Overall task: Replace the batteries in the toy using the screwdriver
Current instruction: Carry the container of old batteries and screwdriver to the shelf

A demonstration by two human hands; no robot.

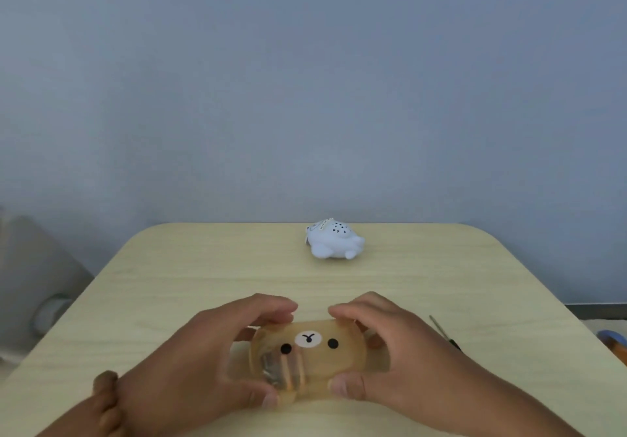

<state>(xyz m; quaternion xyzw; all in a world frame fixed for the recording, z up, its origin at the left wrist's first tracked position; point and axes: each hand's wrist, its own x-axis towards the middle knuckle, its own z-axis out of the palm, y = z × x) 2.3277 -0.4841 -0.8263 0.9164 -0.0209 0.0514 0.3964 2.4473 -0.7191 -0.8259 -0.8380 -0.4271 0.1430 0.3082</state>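
Both hands meet at the near middle of a pale wooden table (176, 267), closed around a translucent amber pouch (312, 358) printed with a bear face: two black dot eyes and a white muzzle. Left hand (200, 355) wraps the pouch's left end, fingers curled over its top edge and thumb pressed against its lower edge. Right hand (400, 352) mirrors that on the right end, fingertips on the top edge, thumb on the bottom. Through the pouch's soft wall, on its left side, a few cylindrical shapes show, some metallic and some orange; they are too blurred to identify.

Well beyond the hands, near the table's far edge and slightly right of centre, a small white toy (334, 240) lies on the tabletop with small dark holes on its upper side. To the right of the right hand, a slim screwdriver (444, 333) lies on the table, its metal shaft pointing away and its dark handle partly hidden behind the hand. A plain blue-grey wall (305, 80) fills the background.
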